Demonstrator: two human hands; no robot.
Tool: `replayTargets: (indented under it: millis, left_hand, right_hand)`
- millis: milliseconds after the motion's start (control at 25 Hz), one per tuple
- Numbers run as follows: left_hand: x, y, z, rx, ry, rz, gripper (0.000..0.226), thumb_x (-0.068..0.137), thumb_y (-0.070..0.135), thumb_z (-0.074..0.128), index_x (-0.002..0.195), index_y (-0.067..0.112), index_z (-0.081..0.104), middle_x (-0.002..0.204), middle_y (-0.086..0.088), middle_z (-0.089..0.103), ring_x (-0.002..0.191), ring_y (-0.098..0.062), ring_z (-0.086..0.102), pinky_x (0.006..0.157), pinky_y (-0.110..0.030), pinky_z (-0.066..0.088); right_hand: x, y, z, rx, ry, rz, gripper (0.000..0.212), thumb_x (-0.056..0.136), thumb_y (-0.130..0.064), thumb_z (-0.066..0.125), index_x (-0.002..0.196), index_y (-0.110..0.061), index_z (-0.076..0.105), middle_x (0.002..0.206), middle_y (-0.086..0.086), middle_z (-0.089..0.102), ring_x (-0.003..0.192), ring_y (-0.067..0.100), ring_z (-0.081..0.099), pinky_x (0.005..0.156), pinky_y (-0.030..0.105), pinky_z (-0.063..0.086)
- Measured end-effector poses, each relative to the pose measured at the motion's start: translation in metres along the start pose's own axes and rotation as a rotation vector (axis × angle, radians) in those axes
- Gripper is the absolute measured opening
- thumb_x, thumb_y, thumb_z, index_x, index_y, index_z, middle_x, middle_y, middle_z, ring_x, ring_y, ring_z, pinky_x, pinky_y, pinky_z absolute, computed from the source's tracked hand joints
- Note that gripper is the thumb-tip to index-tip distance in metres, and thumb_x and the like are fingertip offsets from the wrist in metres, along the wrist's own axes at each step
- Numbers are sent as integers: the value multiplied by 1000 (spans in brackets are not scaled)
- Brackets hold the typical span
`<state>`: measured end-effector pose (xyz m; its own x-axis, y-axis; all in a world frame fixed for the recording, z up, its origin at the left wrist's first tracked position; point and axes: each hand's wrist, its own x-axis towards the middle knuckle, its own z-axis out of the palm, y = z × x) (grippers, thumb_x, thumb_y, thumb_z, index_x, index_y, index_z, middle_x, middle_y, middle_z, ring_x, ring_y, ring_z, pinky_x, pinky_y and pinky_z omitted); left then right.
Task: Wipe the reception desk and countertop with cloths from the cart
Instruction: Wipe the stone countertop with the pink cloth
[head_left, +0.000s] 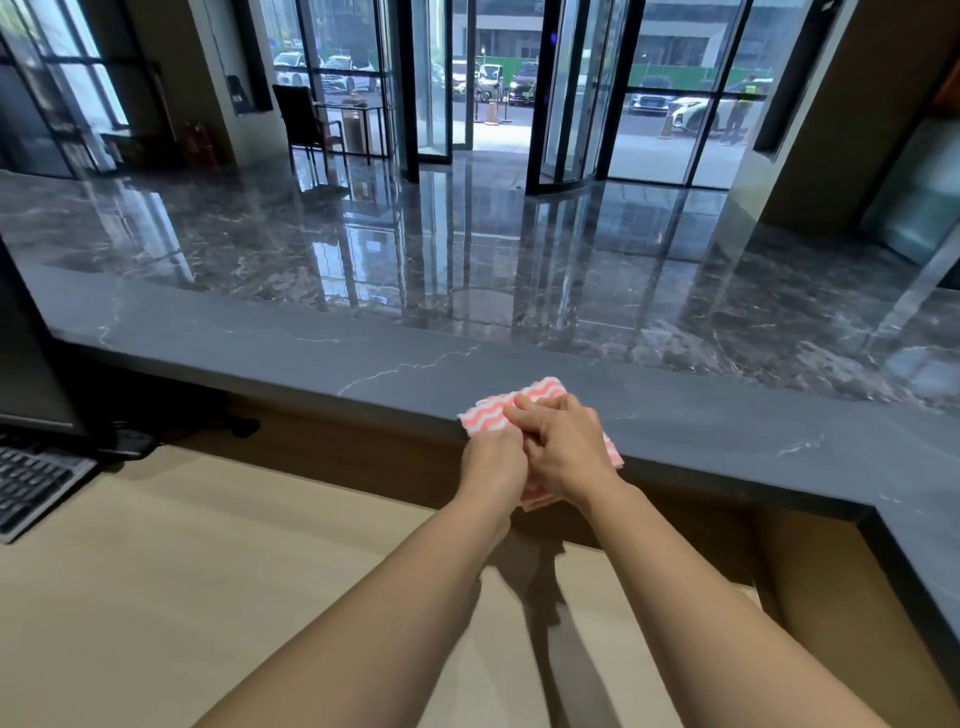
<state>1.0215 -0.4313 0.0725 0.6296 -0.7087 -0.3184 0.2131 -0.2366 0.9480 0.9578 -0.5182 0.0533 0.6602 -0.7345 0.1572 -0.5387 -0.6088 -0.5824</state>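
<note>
A pink-and-white wavy-striped cloth (491, 413) lies over the near edge of the dark grey stone countertop (311, 353), part of it hanging below the edge. My right hand (563, 447) lies on top of the cloth, fingers curled round its folds. My left hand (493, 467) is just left of it at the counter's edge, fingers curled into the cloth's hanging part. The two hands touch each other. The lower beige reception desk (182, 571) spreads under my forearms.
A black keyboard (31, 488) and a monitor (26, 364) stand at the left on the desk, with cables behind. The countertop turns a corner at the right (914, 545). Beyond lies a glossy marble lobby floor (467, 234) and a revolving glass door (519, 88).
</note>
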Motion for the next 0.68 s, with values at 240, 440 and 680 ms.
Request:
replayTargets:
  millis: [240,440,680]
  left_hand:
    - [22,14,-65,21,168,-12,19,98,15,44,81,11,51,65,-5,47,50,-16,44,46,-23,38]
    - [48,25,-115,234,268,34,17,84,17,54,70,12,62,76,-10,65,66,-24,62,63,-33,54]
    - [59,41,-131,918,482,139,25,88,26,45,79,20,68,88,-5,68,86,-31,60,67,-32,42]
  right_hand:
    - [39,-68,36,-201,-130,-142,30,94,-21,44,116,-28,63,121,3,59,119,28,40,98,38,34]
    - [70,-101,59,-282,-191,-228,31,95,-27,47,122,-22,62,134,3,54,129,26,40,107,37,27]
    - [75,-85,65,-394,-219,-291,53,99,-46,33,148,-26,34,159,-2,25,147,18,18,119,41,14]
